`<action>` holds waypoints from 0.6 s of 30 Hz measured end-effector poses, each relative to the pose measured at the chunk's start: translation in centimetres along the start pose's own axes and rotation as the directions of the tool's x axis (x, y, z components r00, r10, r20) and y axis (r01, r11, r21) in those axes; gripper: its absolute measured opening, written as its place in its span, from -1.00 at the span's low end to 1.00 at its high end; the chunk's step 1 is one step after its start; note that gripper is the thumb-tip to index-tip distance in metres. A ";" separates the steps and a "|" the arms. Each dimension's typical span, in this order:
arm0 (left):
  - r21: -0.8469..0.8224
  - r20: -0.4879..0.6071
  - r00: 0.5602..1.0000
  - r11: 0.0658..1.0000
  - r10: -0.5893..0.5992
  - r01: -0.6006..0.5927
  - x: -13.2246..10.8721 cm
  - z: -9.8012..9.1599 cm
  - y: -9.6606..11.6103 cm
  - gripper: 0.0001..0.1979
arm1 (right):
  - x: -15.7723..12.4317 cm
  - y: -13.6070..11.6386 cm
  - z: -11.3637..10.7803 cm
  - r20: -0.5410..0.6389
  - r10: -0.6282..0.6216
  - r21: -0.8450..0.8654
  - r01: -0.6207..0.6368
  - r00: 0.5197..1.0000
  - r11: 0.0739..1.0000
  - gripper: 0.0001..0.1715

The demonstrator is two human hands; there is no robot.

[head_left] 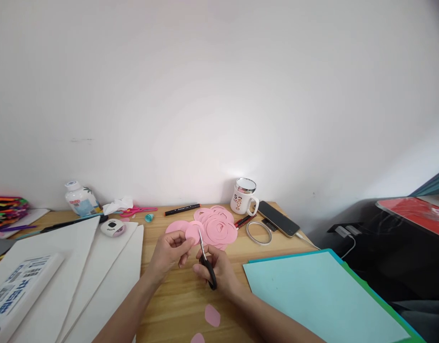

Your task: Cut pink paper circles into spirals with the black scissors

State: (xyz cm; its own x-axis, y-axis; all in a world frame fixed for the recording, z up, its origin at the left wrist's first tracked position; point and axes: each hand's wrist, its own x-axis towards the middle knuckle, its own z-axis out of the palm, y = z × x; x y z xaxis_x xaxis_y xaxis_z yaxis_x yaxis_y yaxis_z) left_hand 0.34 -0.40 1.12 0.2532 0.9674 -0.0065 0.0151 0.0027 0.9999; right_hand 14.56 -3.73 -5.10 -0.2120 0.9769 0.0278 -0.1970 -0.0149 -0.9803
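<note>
My left hand (pixel 172 251) pinches a round pink paper piece (pixel 193 232) between thumb and fingers. In my right hand (pixel 221 271) is a pair of scissors (pixel 211 274) with black handles, its metal blades pointing up and away from me. The blades are at the right edge of the paper piece; whether they are cutting into it I cannot tell. Just behind both hands lies a heap of pink paper rings and rounds (pixel 219 231). Nearer to me on the wooden table (pixel 176 305), a small pink paper scrap (pixel 212 315) lies by itself, with another at the bottom edge.
White sheets (pixel 112 286) and a white box (pixel 22 290) cover the left side. Light-blue paper (pixel 319 290) lies on the right. Along the back stand a white bottle (pixel 81 197) and a mug (pixel 242 197); a marker (pixel 182 209), a tape roll (pixel 259 233) and a phone (pixel 279 218) lie nearby.
</note>
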 end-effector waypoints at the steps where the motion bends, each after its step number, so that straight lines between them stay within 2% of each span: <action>1: -0.005 -0.003 1.000 1.000 0.002 -0.002 0.0 0.0 0.0 -0.66 | 0.0 0.0 0.0 0.001 0.000 0.001 0.000 1.000 1.000 -0.52; 6: -0.039 0.028 1.000 0.999 -0.004 0.005 0.0 0.1 -0.1 -0.67 | -0.1 0.1 0.4 0.012 -0.004 0.032 0.004 1.000 0.999 -0.51; 13: 0.062 0.088 0.996 0.998 -0.032 0.026 -0.2 0.1 -0.5 -0.68 | -0.2 -1.0 0.3 0.033 -0.073 0.026 0.072 0.997 0.997 -0.46; 18: 0.060 0.074 0.997 0.998 -0.031 0.027 -0.1 0.0 -0.4 -0.66 | 0.0 -0.9 0.0 0.046 -0.052 0.017 0.051 0.998 0.999 -0.47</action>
State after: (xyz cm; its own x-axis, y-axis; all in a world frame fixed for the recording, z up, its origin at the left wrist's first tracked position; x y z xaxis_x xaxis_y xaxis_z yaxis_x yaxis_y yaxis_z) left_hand 0.34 -0.48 0.70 0.3238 0.9453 -0.0387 0.0797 0.0135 0.9967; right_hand 14.73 -3.71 -4.22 -0.2451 0.9655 0.0875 -0.2242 0.0314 -0.9740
